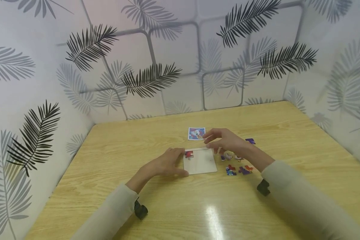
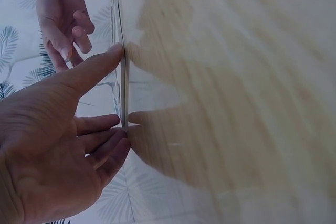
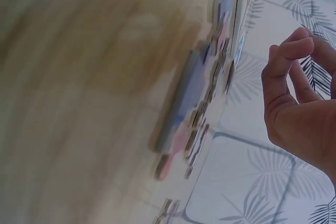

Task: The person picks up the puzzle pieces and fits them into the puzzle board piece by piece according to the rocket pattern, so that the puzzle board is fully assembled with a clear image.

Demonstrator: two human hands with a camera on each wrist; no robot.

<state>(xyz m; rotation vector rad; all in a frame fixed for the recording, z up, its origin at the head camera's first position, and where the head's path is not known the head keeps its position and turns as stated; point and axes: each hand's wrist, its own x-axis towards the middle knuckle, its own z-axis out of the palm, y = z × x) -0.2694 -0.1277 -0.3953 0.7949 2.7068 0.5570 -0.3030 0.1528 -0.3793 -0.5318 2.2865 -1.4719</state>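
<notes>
My left hand braces the puzzle tray; my right hand is raised beside it.
The white puzzle tray (image 1: 201, 164) lies midway between the side edges of the tabletop (image 1: 132, 140), a red piece (image 1: 189, 154) in its far-left corner. My left hand (image 1: 168, 162) is spread wide, thumb and fingers touching its left side. My right hand (image 1: 228, 140) is near its far-right corner, fingers loosely bent. Loose puzzle pieces (image 1: 245, 170) lie off its right edge; a picture card (image 1: 195, 134) lies toward the tabletop's far edge.
</notes>
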